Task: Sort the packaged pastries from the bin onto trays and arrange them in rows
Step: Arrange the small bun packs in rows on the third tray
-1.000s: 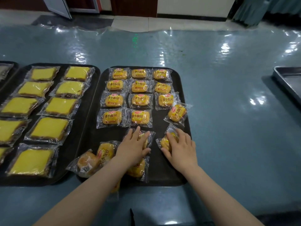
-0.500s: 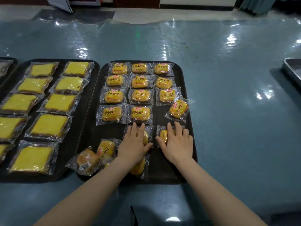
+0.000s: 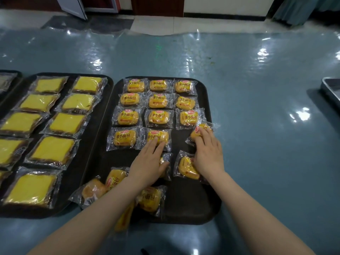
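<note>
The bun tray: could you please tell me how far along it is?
Done: three full rows of buns, two more in the fourth. In hand: the right hand touches a skewed bun; the left hand rests on another. Left: a loose pile at the tray's near edge.

1 head view, looking forward and down, close over tray [image 3: 193, 208]

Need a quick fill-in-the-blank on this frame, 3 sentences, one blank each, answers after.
1. The small bun packs sit on the black tray in neat rows of ____ across.
2. The right hand reaches the skewed bun pack at the tray's ____ edge.
3. The left hand has its fingers on the ____ pack of the fourth row.

Missing words: three; right; middle
</note>
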The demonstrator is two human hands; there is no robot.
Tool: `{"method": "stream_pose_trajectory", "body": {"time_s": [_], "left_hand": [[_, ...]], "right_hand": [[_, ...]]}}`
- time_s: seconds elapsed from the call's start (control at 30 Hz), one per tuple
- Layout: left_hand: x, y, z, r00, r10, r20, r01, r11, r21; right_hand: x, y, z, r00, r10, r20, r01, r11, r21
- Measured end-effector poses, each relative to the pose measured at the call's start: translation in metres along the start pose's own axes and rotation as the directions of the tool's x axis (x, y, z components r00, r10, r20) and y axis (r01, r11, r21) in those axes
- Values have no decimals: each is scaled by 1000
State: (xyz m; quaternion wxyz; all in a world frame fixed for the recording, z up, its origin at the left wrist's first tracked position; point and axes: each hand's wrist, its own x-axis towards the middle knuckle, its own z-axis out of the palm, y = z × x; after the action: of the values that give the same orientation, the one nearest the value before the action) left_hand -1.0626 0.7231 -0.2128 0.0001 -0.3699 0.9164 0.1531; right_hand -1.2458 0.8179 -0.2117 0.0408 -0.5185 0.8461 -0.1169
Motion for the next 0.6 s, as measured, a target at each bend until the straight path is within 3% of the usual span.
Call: {"method": "stream_pose_trajectory", "body": {"time_s": [0.1,0.2,0.27,0.37,0.6], "left_hand": [[12,-2,-4,997,-53,60,52,998,27],[24,-5,-7,986,-71,151,61,996,70],[30,-7,-8,977,-65,202,48,995,86],[30,-9,-5,974,-60,220,46,997,68],[24,-10,-3,976,-65,208,63,998,15]], "right_hand": [[31,14,-14,991,-81,106,84,996,-17],[56,26,-30,924,-169,343,198,979,-50],[63,31,-35,895,-170,412,230,968,-102],[59,36,-31,915,-155,373,222,965,-142],[46,21,-10,974,-14,227,9,1000,25]]}}
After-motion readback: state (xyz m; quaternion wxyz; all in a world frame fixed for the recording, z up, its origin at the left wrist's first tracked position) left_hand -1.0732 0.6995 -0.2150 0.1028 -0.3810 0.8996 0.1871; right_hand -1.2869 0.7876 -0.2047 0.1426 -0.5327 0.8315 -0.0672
